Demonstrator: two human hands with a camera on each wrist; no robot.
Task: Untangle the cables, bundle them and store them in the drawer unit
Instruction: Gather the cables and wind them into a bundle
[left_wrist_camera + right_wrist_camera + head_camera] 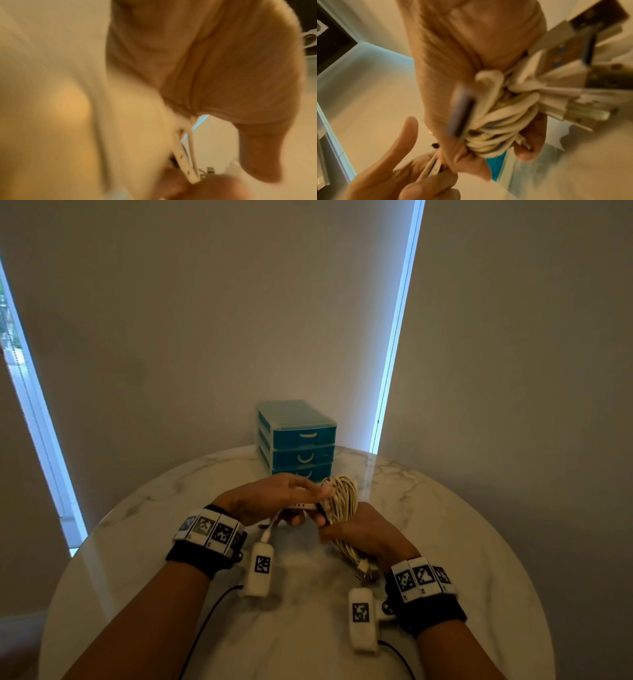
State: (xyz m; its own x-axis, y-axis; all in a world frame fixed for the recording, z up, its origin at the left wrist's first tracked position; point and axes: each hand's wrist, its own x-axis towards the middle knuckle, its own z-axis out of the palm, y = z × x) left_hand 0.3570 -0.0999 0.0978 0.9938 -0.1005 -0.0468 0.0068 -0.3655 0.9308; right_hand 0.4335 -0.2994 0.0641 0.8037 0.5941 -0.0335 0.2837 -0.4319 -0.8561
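A coil of white cables hangs just above the marble table, in front of the blue drawer unit. My right hand grips the cable bundle around its middle, and several USB plugs stick out past the palm. My left hand pinches a thin white strap with holes that runs to the bundle. The strap shows in the blurred left wrist view. The left hand also appears low in the right wrist view. All three drawers look closed.
The drawer unit stands at the table's far edge against the wall. Window blinds with bright gaps flank it on both sides. Black cords from the wrist cameras trail over the near part of the round table.
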